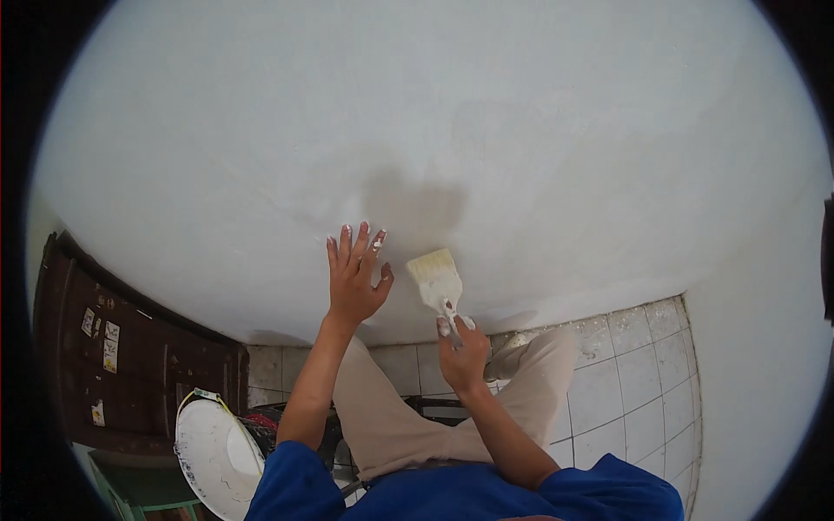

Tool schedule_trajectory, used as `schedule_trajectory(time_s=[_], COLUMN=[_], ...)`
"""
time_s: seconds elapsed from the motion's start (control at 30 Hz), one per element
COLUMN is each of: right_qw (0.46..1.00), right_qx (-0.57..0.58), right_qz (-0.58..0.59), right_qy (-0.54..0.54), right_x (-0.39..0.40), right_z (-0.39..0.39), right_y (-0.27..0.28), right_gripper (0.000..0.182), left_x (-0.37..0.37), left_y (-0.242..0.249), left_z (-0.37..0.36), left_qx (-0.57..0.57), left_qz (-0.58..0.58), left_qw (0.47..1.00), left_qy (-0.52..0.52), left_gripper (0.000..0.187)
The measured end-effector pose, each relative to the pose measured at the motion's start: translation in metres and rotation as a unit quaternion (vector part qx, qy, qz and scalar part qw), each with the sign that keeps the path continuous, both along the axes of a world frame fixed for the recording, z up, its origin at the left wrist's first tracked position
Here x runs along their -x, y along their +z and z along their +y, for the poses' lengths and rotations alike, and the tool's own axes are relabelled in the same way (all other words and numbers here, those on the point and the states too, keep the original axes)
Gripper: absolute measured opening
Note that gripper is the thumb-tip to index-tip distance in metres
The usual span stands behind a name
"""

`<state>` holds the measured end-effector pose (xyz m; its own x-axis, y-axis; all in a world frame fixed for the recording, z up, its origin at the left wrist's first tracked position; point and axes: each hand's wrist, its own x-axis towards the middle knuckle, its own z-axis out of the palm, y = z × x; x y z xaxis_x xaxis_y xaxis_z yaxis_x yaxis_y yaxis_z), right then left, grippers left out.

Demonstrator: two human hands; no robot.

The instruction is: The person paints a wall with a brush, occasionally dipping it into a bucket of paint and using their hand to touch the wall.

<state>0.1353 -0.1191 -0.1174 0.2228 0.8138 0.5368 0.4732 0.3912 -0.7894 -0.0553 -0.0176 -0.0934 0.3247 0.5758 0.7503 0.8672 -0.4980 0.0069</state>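
A wide paintbrush (437, 280) with pale bristles and a paint-smeared handle is in my right hand (462, 354), my fingers wrapped round its handle. Its bristles point up toward the white wall (556, 174). To the left of the brush, my left hand (355, 280) is spread with fingers stretched upward against the wall, white paint on its fingertips. Nothing is in that hand. A soft shadow falls on the wall above both hands.
A white bucket (213, 451) with a yellow handle stands at lower left, paint-streaked inside. Behind it is a dark brown wooden door (130, 347) with stickers. Tiled floor (608, 391) runs along the wall's base, and a side wall (756, 347) rises at right.
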Motion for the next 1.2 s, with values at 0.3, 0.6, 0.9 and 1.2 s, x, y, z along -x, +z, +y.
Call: schedule_trajectory(time_s=[0.3,0.6,0.9,1.2], right_qw=[0.977,0.948,0.927,0.885], right_qx=[-0.060,0.178,0.106,0.199], right_qz=[0.203,0.256,0.330,0.397], right_qy=[0.022,0.055,0.142,0.141], right_x=[-0.011,0.007,-0.006,0.010], right_z=[0.034,-0.014,0.019,-0.013], right_y=[0.116,-0.028,0.091,-0.012], right_gripper=[0.019,0.019,0.017,0.009], left_x=[-0.002,0.002,-0.002,-0.005], left_y=[0.001,0.004,0.003,0.029], left_z=[-0.003,-0.007,-0.006,-0.009], left_qx=[0.001,0.024,0.010,-0.030], left_qz=[0.002,0.011,-0.007,-0.036], left_qw=[1.000,1.000,1.000,0.998], left_qy=[0.005,0.003,-0.001,-0.037], left_gripper=[0.062,0.062,0.063,0.057])
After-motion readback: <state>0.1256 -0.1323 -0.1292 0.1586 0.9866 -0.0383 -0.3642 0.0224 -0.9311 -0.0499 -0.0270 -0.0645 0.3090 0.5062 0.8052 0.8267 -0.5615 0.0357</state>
